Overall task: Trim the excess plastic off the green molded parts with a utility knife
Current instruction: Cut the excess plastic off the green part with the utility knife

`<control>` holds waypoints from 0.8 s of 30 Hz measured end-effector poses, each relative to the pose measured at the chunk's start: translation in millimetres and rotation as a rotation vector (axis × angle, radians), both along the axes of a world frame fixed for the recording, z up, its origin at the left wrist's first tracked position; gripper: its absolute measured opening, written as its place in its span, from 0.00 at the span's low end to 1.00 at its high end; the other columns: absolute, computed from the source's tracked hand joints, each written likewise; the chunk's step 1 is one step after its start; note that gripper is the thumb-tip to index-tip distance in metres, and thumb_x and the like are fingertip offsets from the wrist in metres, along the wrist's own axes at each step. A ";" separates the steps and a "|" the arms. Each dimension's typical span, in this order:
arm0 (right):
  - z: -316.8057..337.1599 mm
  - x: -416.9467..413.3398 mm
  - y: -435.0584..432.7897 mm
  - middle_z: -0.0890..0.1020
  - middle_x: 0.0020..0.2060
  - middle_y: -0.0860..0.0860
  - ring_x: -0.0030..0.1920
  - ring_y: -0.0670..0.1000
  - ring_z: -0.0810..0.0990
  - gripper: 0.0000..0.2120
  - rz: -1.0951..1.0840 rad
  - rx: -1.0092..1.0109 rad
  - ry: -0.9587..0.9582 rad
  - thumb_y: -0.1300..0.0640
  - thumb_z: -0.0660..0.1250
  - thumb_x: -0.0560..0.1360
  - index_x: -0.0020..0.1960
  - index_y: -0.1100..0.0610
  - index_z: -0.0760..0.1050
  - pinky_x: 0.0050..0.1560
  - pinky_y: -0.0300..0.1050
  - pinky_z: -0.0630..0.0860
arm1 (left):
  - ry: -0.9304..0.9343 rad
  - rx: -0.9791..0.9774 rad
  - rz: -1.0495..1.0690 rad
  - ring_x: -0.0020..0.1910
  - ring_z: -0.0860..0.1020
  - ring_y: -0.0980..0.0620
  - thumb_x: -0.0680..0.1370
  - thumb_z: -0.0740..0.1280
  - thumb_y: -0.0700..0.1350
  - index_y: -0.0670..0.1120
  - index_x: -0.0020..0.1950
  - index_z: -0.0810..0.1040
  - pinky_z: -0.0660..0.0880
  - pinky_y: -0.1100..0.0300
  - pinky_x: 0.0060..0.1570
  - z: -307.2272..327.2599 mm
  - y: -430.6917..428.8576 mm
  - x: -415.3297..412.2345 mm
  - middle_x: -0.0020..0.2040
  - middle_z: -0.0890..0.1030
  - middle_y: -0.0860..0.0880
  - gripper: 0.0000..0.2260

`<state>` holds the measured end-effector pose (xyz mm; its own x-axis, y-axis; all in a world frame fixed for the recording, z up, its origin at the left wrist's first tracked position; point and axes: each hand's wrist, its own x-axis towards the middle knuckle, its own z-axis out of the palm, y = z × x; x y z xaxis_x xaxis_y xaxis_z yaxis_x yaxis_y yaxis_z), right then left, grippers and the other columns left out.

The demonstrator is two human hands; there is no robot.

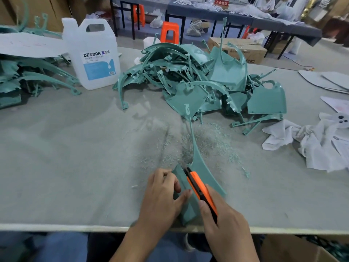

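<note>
Green molded part [204, 167] lies at the near edge of the counter [75, 148], its thin curved arm reaching toward the pile of green parts [198, 78]. The left grip [164, 193] pinches the part's near end. The right grip [224, 224] is clenched round the orange utility knife [198, 188], blade tip at the part's notched edge, with pale shavings [213, 144] strewn just beyond.

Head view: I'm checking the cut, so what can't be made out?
In the head view:
- Blade of the knife: too small, blurred against the part.
- Near end of the part: hidden by left hand and right hand.
- Small print on the jug: too small to read.
</note>
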<state>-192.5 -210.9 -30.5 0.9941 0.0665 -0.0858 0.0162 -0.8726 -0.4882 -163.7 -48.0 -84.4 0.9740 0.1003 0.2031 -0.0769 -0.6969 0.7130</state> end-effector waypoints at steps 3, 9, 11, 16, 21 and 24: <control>0.9 -5.8 5.3 0.83 0.58 0.45 0.58 0.52 0.80 0.23 -0.017 0.043 -0.017 0.43 0.60 0.80 0.74 0.37 0.64 0.53 0.42 0.72 | 0.010 -0.004 -0.001 0.50 0.66 0.54 0.72 0.66 0.64 0.52 0.40 0.69 0.67 0.59 0.51 -0.3 0.6 0.0 0.47 0.65 0.57 0.17; 1.7 -3.8 7.3 0.84 0.58 0.49 0.57 0.56 0.81 0.23 -0.025 0.102 -0.061 0.46 0.62 0.80 0.74 0.41 0.67 0.53 0.47 0.74 | 0.010 0.000 0.000 0.50 0.65 0.54 0.74 0.70 0.62 0.52 0.39 0.69 0.66 0.61 0.52 -1.1 0.1 -1.1 0.48 0.66 0.56 0.17; 1.3 -1.1 10.1 0.83 0.60 0.47 0.59 0.55 0.80 0.23 0.022 0.084 -0.010 0.44 0.59 0.81 0.76 0.39 0.63 0.56 0.48 0.74 | 0.000 0.001 0.001 0.50 0.66 0.54 0.74 0.71 0.60 0.52 0.39 0.69 0.66 0.61 0.52 -0.8 0.1 -0.9 0.47 0.67 0.55 0.17; -3.1 4.9 4.2 0.84 0.55 0.48 0.56 0.55 0.81 0.23 -0.005 0.046 -0.035 0.42 0.58 0.81 0.76 0.38 0.63 0.52 0.47 0.73 | -0.009 0.007 0.002 0.50 0.66 0.53 0.74 0.72 0.60 0.52 0.39 0.68 0.66 0.61 0.53 0.2 -0.5 -1.0 0.47 0.67 0.55 0.17; -3.9 10.6 -4.2 0.86 0.49 0.54 0.50 0.61 0.82 0.23 -0.058 0.020 -0.105 0.47 0.63 0.80 0.74 0.44 0.69 0.46 0.50 0.73 | 0.003 0.006 -0.011 0.56 0.65 0.56 0.73 0.72 0.59 0.53 0.38 0.68 0.61 0.66 0.54 -0.6 0.1 -1.7 0.50 0.67 0.54 0.16; -3.0 10.0 -12.3 0.86 0.46 0.54 0.48 0.61 0.83 0.22 -0.079 0.041 -0.121 0.48 0.66 0.79 0.72 0.44 0.71 0.44 0.50 0.73 | 0.002 0.004 -0.014 0.58 0.64 0.57 0.73 0.72 0.59 0.53 0.38 0.68 0.59 0.68 0.55 0.6 -0.4 -1.6 0.51 0.67 0.54 0.16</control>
<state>-182.5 -223.2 -33.4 0.9993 -0.0110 0.0363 0.0095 -0.8531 -0.5217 -165.4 -48.5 -83.8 0.9757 0.0862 0.2013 -0.0849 -0.6984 0.7107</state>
